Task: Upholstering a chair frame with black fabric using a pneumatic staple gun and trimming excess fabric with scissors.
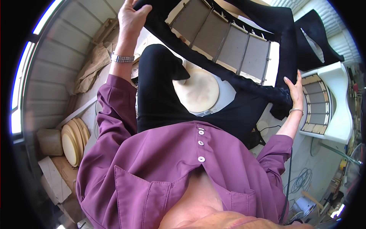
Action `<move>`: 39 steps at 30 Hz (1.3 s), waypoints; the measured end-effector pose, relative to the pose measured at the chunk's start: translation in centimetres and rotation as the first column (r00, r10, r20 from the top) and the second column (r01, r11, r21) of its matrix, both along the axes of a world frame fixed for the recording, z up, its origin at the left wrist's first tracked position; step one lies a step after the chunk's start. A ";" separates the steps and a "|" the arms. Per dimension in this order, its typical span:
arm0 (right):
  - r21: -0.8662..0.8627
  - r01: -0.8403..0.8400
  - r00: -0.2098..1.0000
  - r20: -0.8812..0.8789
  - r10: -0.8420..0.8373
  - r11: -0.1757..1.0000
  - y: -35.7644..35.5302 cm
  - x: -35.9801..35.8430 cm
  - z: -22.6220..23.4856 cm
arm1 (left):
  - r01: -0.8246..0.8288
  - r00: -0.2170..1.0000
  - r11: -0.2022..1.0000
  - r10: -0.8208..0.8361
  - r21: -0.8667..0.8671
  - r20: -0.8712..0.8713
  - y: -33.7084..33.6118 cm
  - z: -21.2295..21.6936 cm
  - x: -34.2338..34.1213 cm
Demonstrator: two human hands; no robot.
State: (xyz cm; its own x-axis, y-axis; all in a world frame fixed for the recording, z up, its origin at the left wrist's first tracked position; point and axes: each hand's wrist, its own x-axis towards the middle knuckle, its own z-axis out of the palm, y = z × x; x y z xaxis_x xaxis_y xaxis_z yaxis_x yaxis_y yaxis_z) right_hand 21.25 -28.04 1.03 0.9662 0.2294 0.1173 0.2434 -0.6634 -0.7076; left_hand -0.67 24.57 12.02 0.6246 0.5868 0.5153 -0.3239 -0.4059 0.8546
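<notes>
A chair frame (pixel 263 87) covered in black fabric is tilted in front of me over my lap. Its open side shows grey panels (pixel 225 34) crossed by dark metal wires, with pale wooden strips along the edges. My left hand (pixel 132 18) grips its far left corner, thumb lying over the black cover. At the near right corner, my right hand (pixel 295 91) holds the black side, with the thumb pressed on the fabric and the fingers along its outer face. The parts of the fingers behind the frame are hidden.
Below the frame sits a round cream disc (pixel 198 91). To the right stands another chair frame (pixel 339 103) in white foam, with a black-covered piece (pixel 322 38) beyond it. Stacked round discs (pixel 74 141) and crumpled brown paper (pixel 93 68) lie left. A coiled hose (pixel 299 181) rests on the floor.
</notes>
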 end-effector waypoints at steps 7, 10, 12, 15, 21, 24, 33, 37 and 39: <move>0.031 -0.066 0.988 -0.135 0.070 0.997 -0.3 5.6 0.5 | 0.207 0.869 0.914 -0.336 -0.350 -0.364 13.1 -1.3 0.4; -0.500 0.204 0.969 0.227 -0.100 0.842 2.3 5.5 1.6 | 0.318 0.773 0.901 -0.427 -0.295 -0.469 10.7 -6.6 3.9; -0.616 0.244 0.814 0.550 0.187 0.749 11.4 2.6 2.9 | 0.334 0.570 0.941 -0.253 -0.062 -0.782 13.0 -5.4 2.3; -0.692 0.070 0.732 0.525 0.434 0.719 17.6 2.6 0.1 | 0.317 0.632 0.944 -0.139 0.091 -0.763 12.6 -8.2 3.4; -0.788 0.019 0.803 0.378 0.460 0.615 19.6 6.2 -8.4 | 0.302 0.706 0.943 -0.120 0.143 -0.697 11.2 -10.0 2.9; -0.834 0.011 0.805 0.334 0.490 0.551 20.2 7.7 -10.6 | 0.254 0.672 0.961 -0.093 0.110 -0.734 11.5 -9.8 2.1; -0.759 -0.011 0.632 0.499 0.593 0.651 19.7 12.3 -13.6 | 0.237 0.632 0.969 -0.210 -0.072 -0.746 10.7 -9.5 1.5; -0.441 -0.196 0.811 0.429 0.397 0.876 21.5 8.1 -9.7 | 0.166 0.659 0.986 -0.135 -0.033 -0.740 10.9 -10.0 0.8; -0.082 -0.421 0.895 0.123 0.429 0.903 22.3 3.1 -6.5 | 0.146 0.652 0.989 -0.098 -0.002 -0.752 11.5 -10.3 0.8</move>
State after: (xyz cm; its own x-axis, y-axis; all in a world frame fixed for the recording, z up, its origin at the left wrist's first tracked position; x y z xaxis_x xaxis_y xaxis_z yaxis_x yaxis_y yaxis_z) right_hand 24.39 -5.74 -5.48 0.7512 0.6239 0.2155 0.6005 -0.5105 -0.6155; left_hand 0.11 36.10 1.77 0.8763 0.4636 -0.1308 0.3653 -0.4627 0.8078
